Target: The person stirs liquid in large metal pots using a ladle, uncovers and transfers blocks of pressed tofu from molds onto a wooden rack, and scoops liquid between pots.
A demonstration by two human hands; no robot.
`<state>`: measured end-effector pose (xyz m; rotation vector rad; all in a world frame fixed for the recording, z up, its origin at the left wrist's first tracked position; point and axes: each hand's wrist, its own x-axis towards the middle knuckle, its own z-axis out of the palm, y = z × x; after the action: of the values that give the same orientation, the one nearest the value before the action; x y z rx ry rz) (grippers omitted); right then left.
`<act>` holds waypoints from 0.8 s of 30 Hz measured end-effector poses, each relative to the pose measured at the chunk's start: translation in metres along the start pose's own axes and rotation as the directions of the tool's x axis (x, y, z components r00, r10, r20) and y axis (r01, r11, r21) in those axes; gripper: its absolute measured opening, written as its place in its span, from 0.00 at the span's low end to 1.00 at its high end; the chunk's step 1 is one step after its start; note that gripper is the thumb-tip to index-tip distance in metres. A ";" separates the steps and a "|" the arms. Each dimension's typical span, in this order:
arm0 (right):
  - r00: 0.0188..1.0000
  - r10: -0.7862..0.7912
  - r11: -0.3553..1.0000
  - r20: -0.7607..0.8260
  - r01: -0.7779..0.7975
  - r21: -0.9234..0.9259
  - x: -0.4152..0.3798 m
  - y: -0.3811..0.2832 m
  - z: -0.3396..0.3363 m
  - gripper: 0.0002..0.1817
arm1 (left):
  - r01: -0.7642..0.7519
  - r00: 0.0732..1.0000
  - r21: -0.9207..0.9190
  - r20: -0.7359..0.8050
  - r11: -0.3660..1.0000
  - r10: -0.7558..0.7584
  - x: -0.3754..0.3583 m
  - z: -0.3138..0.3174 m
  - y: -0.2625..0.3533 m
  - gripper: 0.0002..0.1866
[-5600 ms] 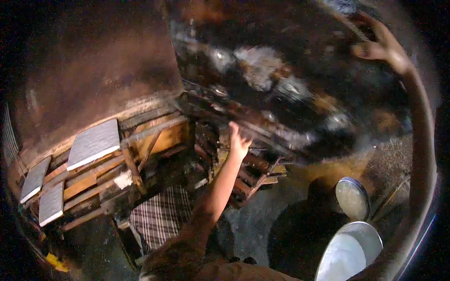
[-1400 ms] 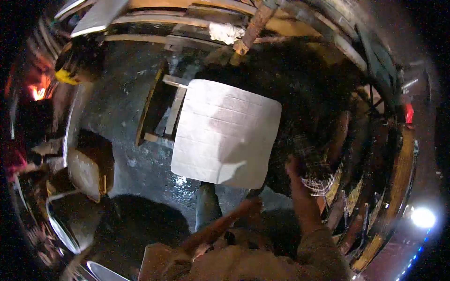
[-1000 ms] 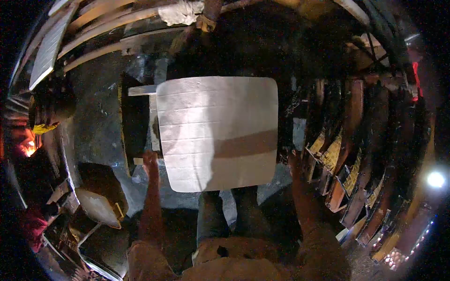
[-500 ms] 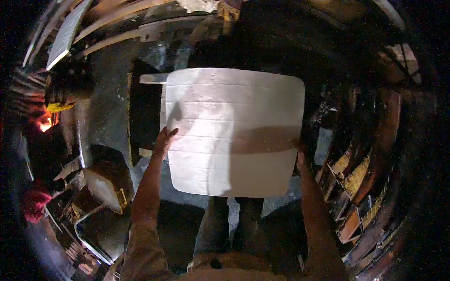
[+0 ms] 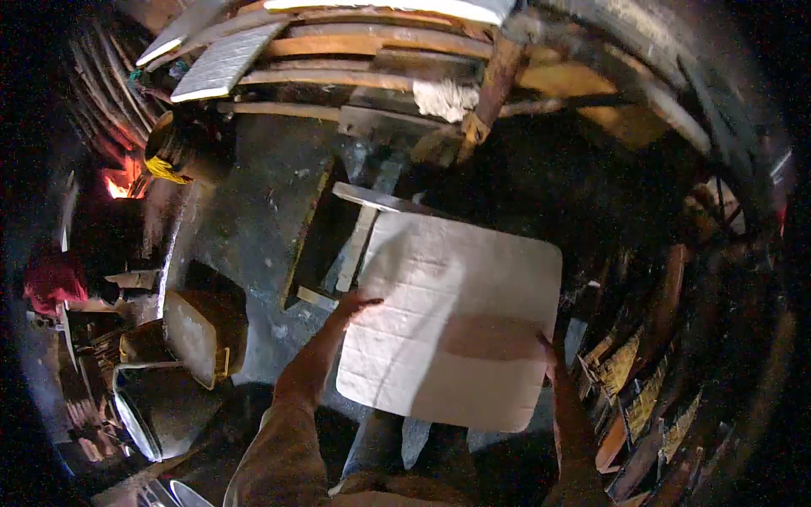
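A large whitish slab point(image 5: 405, 338) with rounded corners and shallow crosswise lines lies in front of my body; its material I cannot make out. My left hand point(image 5: 356, 306) grips its left edge, thumb on the top face and fingers hidden beneath. At the opposite edge my right hand point(image 5: 549, 351) holds on, thumb also on top, partly in shadow. Just beyond the slab's upper left side is a wooden frame point(image 5: 363, 196) with light-coloured bars. A shadow falls across the right half of the slab.
Wooden rails point(image 5: 380, 42) run across the back, with a ridged pale sheet point(image 5: 226, 63) on them. A fire point(image 5: 124, 182) burns at left, near a dark pot point(image 5: 182, 144). Square tins point(image 5: 193, 338) stand lower left. Wood pieces point(image 5: 634, 372) are stacked at right.
The slab now sits lower in view and tilts, its right side down. Both hands keep their hold on its edges. My view has shifted, showing more of the rails at the back.
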<state>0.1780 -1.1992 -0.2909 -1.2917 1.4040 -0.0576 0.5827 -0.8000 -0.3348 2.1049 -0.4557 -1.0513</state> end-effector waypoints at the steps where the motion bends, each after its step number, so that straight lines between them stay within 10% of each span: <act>1: 0.997 0.052 0.996 -0.053 -0.056 -0.072 -0.030 -0.037 -0.006 0.39 | 0.020 1.000 0.006 0.024 1.000 -0.021 -0.009 -0.004 0.011 0.33; 5: 0.969 0.219 0.955 -0.111 -0.237 -0.179 -0.076 -0.085 -0.013 0.38 | 0.018 0.998 -0.025 0.053 1.000 -0.017 -0.046 -0.024 0.036 0.33; 10: 0.968 -0.136 0.988 0.213 0.117 0.100 -0.174 -0.156 0.015 0.33 | -0.047 0.998 -0.066 -0.049 0.997 0.044 -0.102 -0.081 0.059 0.34; 14: 0.882 -0.446 0.893 0.154 0.450 0.007 -0.255 -0.220 0.077 0.30 | 0.085 0.996 0.040 0.031 0.996 -0.086 -0.162 -0.194 0.105 0.36; 17: 0.804 -0.575 0.818 0.151 0.570 0.076 -0.303 -0.253 0.134 0.26 | -0.138 0.985 0.038 -0.103 0.990 0.141 -0.185 -0.276 0.075 0.37; 21: 0.830 -0.548 0.837 0.107 0.545 0.055 -0.289 -0.258 0.224 0.25 | -0.322 0.889 0.213 -0.266 0.922 0.372 -0.238 -0.420 0.058 0.33; 24: 0.824 -0.445 0.891 0.352 0.366 0.269 -0.304 -0.283 0.304 0.28 | -0.088 0.955 0.340 -0.238 0.936 0.176 -0.247 -0.512 0.021 0.30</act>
<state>0.4922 -0.9141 0.0000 -1.3324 0.7307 -0.1983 0.8424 -0.4382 0.0199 2.4249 -0.6650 -0.6338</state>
